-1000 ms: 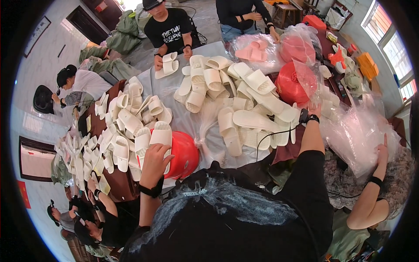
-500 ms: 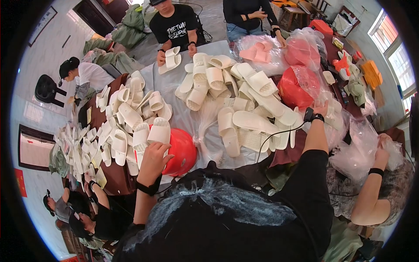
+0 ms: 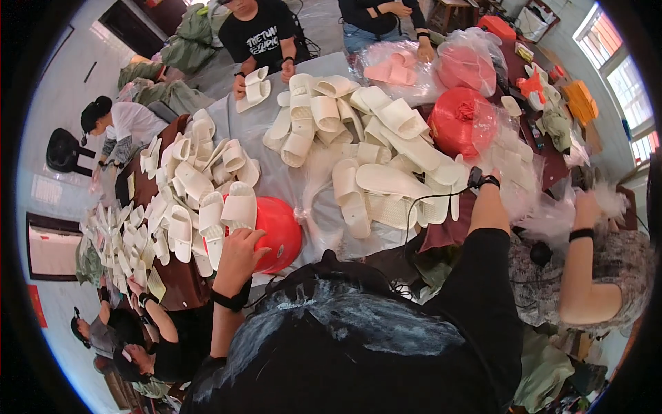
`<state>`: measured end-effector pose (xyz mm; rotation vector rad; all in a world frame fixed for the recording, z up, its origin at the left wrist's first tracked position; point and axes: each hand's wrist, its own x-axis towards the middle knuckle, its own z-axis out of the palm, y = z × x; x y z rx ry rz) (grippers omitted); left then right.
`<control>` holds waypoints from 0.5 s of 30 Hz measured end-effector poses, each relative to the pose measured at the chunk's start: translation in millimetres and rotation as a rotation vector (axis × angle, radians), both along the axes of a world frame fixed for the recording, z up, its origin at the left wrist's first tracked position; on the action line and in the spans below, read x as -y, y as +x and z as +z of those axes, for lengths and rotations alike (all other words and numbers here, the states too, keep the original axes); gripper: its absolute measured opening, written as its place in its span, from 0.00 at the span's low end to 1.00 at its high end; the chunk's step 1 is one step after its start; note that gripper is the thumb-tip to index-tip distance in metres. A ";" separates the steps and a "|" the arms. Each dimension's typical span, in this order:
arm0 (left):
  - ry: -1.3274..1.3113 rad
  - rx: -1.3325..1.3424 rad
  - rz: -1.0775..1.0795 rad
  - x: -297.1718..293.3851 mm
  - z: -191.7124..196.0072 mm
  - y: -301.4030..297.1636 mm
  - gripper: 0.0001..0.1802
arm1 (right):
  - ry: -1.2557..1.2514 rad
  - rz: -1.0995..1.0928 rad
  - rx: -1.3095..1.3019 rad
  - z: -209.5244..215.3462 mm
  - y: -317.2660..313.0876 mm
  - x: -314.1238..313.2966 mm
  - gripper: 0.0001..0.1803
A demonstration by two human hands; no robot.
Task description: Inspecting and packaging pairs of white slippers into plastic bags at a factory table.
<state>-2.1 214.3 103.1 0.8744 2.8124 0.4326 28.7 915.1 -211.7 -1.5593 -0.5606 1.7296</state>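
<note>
Pale grey floor (image 3: 62, 200) along left side; dark doorway (image 3: 131, 27) upper left; black stool (image 3: 65, 150) near it. Daylit windows (image 3: 620, 69) with red frames upper right. Long table (image 3: 276, 179) under grey sheeting, dark wooden bench (image 3: 176, 276) beside

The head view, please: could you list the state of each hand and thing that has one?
Left hand: resting on the round red spool, fingers at a cream slide sandal.
Round red spool: lying at the table edge, part covered.
Cream slide sandal: lying on the spool, strap up.
Right hand: reaching into crumpled clear plastic bags; grip hidden.
Clear plastic bags: crumpled, heaped.
Grey table: strewn with loose cream sandals.
</note>
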 end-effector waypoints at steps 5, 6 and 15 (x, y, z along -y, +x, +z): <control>0.020 -0.012 -0.037 -5.2 -5.2 -3.2 0.18 | -0.105 0.205 0.141 -17.4 5.1 18.6 0.21; 0.015 -0.019 -0.048 -7.0 -5.9 -5.5 0.19 | -0.175 0.209 0.094 -23.6 11.5 20.8 0.20; 0.020 -0.044 -0.047 1.3 -10.6 1.0 0.19 | -0.029 0.457 0.247 -32.1 32.4 46.5 0.11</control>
